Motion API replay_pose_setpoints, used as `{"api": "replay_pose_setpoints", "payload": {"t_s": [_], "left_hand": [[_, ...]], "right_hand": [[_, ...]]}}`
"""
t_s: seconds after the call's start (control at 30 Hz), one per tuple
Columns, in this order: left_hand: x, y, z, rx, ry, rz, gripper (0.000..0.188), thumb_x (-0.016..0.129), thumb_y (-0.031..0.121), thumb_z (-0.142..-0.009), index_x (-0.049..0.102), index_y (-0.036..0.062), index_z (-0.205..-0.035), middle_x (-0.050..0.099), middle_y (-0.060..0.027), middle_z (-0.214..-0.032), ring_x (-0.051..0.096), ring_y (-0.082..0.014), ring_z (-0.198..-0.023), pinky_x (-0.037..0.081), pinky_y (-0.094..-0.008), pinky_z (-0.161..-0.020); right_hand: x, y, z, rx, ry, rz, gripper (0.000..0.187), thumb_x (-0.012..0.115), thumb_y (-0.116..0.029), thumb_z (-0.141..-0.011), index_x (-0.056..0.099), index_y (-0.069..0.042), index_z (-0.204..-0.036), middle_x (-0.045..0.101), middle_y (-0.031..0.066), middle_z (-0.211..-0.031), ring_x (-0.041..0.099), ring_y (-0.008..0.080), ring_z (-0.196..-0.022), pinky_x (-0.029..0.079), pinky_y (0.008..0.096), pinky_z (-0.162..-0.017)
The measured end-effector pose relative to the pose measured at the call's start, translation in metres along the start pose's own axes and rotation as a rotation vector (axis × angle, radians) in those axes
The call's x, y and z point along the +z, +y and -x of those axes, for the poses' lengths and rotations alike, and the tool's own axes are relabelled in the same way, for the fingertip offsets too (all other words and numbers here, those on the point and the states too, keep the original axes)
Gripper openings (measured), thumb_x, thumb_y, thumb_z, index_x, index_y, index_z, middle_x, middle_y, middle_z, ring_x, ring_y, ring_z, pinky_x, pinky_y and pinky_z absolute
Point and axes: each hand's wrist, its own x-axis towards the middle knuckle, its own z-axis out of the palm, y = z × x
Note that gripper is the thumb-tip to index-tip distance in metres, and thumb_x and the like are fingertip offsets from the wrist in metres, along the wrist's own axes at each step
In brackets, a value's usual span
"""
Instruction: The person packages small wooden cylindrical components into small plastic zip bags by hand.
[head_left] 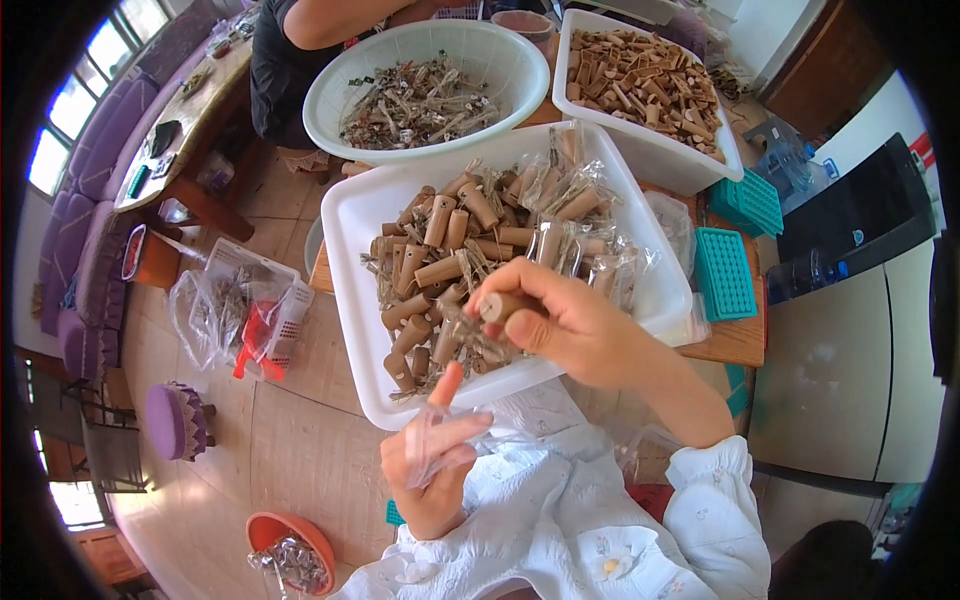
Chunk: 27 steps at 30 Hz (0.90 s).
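Observation:
My right hand point(585, 330) is closed around a short brown cylinder point(493, 308), its round end turned toward me. Thin, tangled wire-like strands hang below the cylinder, and I cannot tell whether they are attached to it. My left hand point(430, 480) grips a small clear plastic bag point(428, 440) between its fingers, with the index finger pointing up. Both hands are over the near side of a white plastic tub point(350, 330). Inside it lie several brown cylinders point(438, 220) with strands, loose on the left. Others are wrapped in clear bags point(620, 270) on the right.
Behind the tub stand a pale green basin point(325, 125) of tangled parts and a white bin point(650, 150) of brown pieces. Teal trays point(725, 270) sit at the right. On the floor are a white basket point(290, 320), an orange bowl point(320, 545) and a purple stool point(172, 422). Another person point(330, 20) is opposite.

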Motion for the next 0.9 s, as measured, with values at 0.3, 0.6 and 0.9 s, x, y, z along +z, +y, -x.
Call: {"api": "replay_pose_setpoints", "payload": {"t_s": [0.3, 0.6, 0.9], "left_hand": [[0.008, 0.009, -0.008, -0.231, 0.013, -0.088, 0.015, 0.058, 0.008, -0.076, 0.062, -0.0041, -0.085, 0.063, -0.0098, -0.077, 0.052, -0.0106, -0.060, 0.038, -0.0201, -0.054], [0.008, 0.004, -0.002, -0.253, 0.142, 0.008, 0.014, 0.054, 0.006, -0.080, 0.061, -0.0060, -0.082, 0.062, -0.0084, -0.071, 0.042, -0.0058, -0.047, 0.032, -0.0182, -0.045], [0.013, -0.002, 0.003, -0.215, 0.185, 0.039, 0.011, 0.048, -0.006, -0.078, 0.059, -0.0075, -0.081, 0.062, -0.0110, -0.074, 0.053, -0.0124, -0.058, 0.045, -0.0230, -0.062]], "right_hand": [[0.014, -0.003, 0.013, -0.196, 0.039, 0.232, 0.034, 0.062, -0.005, -0.072, 0.052, -0.005, -0.105, 0.056, 0.0080, -0.084, 0.057, 0.0174, -0.075, 0.046, 0.0274, -0.064], [0.028, 0.004, 0.018, -0.141, 0.328, 0.096, 0.054, 0.064, -0.007, -0.071, 0.041, -0.008, -0.121, 0.049, 0.0138, -0.101, 0.054, 0.0233, -0.083, 0.046, 0.0291, -0.067], [0.037, 0.006, 0.039, -0.230, 0.373, 0.585, 0.028, 0.065, -0.028, -0.072, 0.056, -0.002, -0.077, 0.053, 0.0070, -0.067, 0.053, 0.0248, -0.062, 0.041, 0.0319, -0.054]]}}
